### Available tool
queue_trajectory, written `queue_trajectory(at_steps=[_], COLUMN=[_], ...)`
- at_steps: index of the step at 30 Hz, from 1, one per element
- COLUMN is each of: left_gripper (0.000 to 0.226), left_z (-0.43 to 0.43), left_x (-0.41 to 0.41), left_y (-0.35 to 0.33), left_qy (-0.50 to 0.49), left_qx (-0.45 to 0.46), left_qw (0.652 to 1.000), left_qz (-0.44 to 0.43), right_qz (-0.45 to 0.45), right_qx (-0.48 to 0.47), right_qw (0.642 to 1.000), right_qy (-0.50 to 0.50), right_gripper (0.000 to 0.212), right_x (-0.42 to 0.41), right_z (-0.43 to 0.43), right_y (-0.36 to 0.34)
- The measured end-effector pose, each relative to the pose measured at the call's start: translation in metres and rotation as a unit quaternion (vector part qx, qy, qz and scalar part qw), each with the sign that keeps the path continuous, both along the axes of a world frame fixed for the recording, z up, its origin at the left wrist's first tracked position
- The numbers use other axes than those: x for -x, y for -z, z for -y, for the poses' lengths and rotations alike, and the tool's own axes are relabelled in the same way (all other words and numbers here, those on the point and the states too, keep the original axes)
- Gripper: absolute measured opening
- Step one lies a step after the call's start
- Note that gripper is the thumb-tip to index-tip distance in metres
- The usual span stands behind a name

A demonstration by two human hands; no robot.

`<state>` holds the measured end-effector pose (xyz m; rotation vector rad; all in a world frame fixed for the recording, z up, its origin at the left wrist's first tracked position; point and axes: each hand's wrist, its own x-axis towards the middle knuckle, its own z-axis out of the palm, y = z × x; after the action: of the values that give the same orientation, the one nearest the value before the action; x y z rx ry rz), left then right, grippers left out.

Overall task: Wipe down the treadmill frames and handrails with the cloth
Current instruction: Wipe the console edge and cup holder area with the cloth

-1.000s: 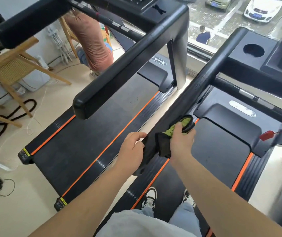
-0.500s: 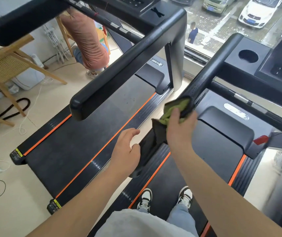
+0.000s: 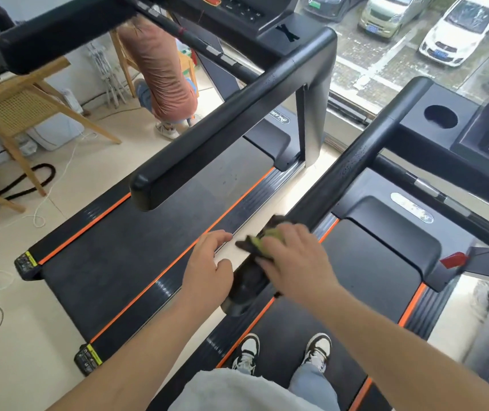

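cloth [image 3: 262, 243], green and dark, sits bunched on the near end of the black handrail [image 3: 353, 161]. my right hand [image 3: 293, 259] curls over it, gripping it. my left hand [image 3: 207, 271] hangs loose-fingered just beside the rail. i see an orange-striped belt [image 3: 148, 247], cream floor [image 3: 29, 336], a wooden table [image 3: 14, 93] and parked cars [image 3: 457, 37] outside. the oval badge [image 3: 411, 207] is too blurred to read.

Head-worn camera looks steeply down, close over a treadmill handrail [image 3: 353, 170].
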<state>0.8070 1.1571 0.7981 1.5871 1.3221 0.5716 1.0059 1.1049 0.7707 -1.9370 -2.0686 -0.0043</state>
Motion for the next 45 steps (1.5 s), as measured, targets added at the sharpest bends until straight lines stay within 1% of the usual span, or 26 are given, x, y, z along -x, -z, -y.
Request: queue_trajectory(at_steps=[4,6,8,11,13,15,16,17,19,20,23,25,26,27,28,30,31,32,33,34,36,38,41,42,44,45], left_gripper=[0.052,0.056,0.061,0.069,0.066,0.063,0.063,0.062,0.056,0.053,0.048,0.062,0.075,0.087,0.097,0.108,0.113,0.116,0.118,0.117,0.112,0.102,0.079,0.078,0.087,0.091], left_z=[0.001,0.004,0.005,0.001,0.001,0.003,0.003,0.003,0.006,0.007,0.013,0.019,0.023,0.027,0.031,0.036,0.037,0.035,0.032,0.027,0.014,-0.005,-0.039,-0.044,-0.036,-0.025], left_x=[-0.002,-0.004,-0.005,-0.002,0.0,0.002,0.002,0.002,-0.001,-0.003,-0.012,-0.022,-0.028,-0.036,-0.045,-0.065,-0.078,-0.091,-0.104,-0.118,-0.146,-0.172,-0.202,-0.208,-0.214,-0.214], left_y=[-0.001,-0.002,-0.002,-0.003,-0.004,-0.003,-0.002,-0.001,-0.002,-0.002,-0.005,-0.005,-0.004,-0.004,-0.004,-0.003,-0.005,-0.006,-0.007,-0.009,-0.01,-0.012,-0.018,-0.02,-0.018,-0.014], left_qy=[0.005,0.01,0.003,-0.022,-0.018,-0.008,-0.003,0.002,0.013,0.021,0.085,0.163,0.198,0.226,0.241,0.252,0.254,0.255,0.253,0.25,0.241,0.22,0.161,0.154,0.165,0.173], left_qx=[0.005,-0.002,-0.016,-0.011,0.001,-0.011,-0.022,-0.031,-0.05,-0.062,-0.143,-0.204,-0.221,-0.231,-0.241,-0.27,-0.267,-0.248,-0.231,-0.224,-0.228,-0.201,-0.11,-0.094,-0.115,-0.153], left_qw=[1.0,1.0,1.0,1.0,1.0,1.0,1.0,1.0,0.998,0.997,0.985,0.963,0.952,0.942,0.933,0.909,0.897,0.889,0.881,0.872,0.857,0.876,0.934,0.942,0.934,0.917], left_qz=[-0.027,-0.029,-0.014,0.005,0.005,0.009,0.005,-0.003,-0.025,-0.036,-0.046,-0.062,-0.075,-0.092,-0.115,-0.191,-0.242,-0.289,-0.326,-0.356,-0.394,-0.378,-0.3,-0.284,-0.295,-0.326], right_qz=[0.024,0.044,0.042,0.004,0.0,0.027,0.027,0.016,-0.005,-0.008,-0.053,-0.15,-0.226,-0.326,-0.442,-0.636,-0.692,-0.711,-0.706,-0.683,-0.597,-0.514,-0.446,-0.421,-0.338,-0.294], right_qx=[-0.003,0.011,-0.001,-0.029,-0.034,-0.025,-0.029,-0.034,-0.03,-0.015,0.003,0.049,0.086,0.12,0.14,0.178,0.203,0.226,0.241,0.247,0.232,0.204,0.177,0.168,0.141,0.125], right_qw=[0.978,0.971,0.98,0.998,0.998,0.995,0.998,0.999,0.984,0.973,0.954,0.944,0.932,0.903,0.851,0.708,0.641,0.609,0.61,0.631,0.703,0.764,0.815,0.831,0.875,0.893], right_qy=[0.206,0.236,0.197,0.053,-0.051,-0.09,-0.055,0.013,0.176,0.231,0.294,0.289,0.27,0.254,0.248,0.252,0.263,0.27,0.269,0.272,0.31,0.333,0.325,0.322,0.317,0.316], right_gripper=[0.033,0.032,0.032,0.028,0.023,0.025,0.027,0.028,0.03,0.032,0.032,0.032,0.03,0.024,0.02,0.021,0.024,0.029,0.033,0.036,0.039,0.039,0.036,0.034,0.033,0.033], right_x=[-0.03,-0.014,0.02,0.07,0.064,0.032,0.013,-0.005,-0.033,-0.036,-0.013,0.014,0.021,0.02,0.01,-0.02,-0.037,-0.052,-0.065,-0.076,-0.096,-0.123,-0.171,-0.187,-0.221,-0.239], right_z=[-0.043,-0.044,-0.026,0.018,0.026,0.014,0.004,-0.006,-0.021,-0.025,-0.022,-0.009,-0.004,-0.001,-0.001,0.0,0.002,0.004,0.006,0.008,0.007,0.005,0.006,0.008,0.012,0.012], right_y=[-0.008,-0.015,-0.017,-0.015,-0.012,-0.008,-0.006,-0.006,-0.01,-0.01,-0.015,-0.017,-0.018,-0.023,-0.034,-0.057,-0.068,-0.078,-0.083,-0.085,-0.082,-0.08,-0.091,-0.093,-0.094,-0.094])
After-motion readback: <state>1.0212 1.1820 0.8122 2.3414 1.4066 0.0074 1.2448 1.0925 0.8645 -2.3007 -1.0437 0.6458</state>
